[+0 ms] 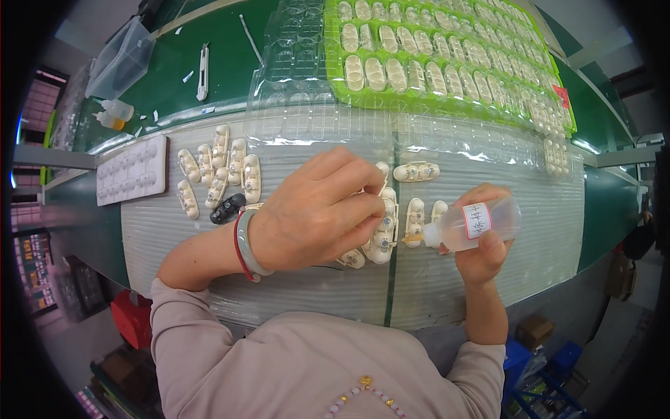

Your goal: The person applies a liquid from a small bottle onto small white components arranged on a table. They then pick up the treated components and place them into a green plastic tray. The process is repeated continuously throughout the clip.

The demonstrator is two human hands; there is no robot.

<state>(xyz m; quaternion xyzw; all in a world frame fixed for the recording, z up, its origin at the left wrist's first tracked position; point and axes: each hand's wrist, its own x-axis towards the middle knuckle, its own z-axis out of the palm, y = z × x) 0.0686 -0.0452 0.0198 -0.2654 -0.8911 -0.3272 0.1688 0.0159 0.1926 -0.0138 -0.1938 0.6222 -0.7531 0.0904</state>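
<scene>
My left hand (314,213) is closed, its fingertips pinched at the edge of an oblong cream plastic part (383,237) with small round metal-coloured spots. The fingers hide some of that part. In my right hand (481,258) lies a clear squeeze bottle (501,218) with a white cap and a label, tipped on its side. Its brownish tip (413,238) points left, toward the part at my left hand. Beside the tip are two similar cream parts (414,215), and another cream part (417,172) lies crosswise farther off.
Several cream parts (217,183) and a black one (227,208) lie left of my left hand. A white moulded tray (132,170), a small bottle (115,114) and a utility knife (203,73) are at left. Clear blister trays (300,105) and a filled green tray (447,101) stand behind.
</scene>
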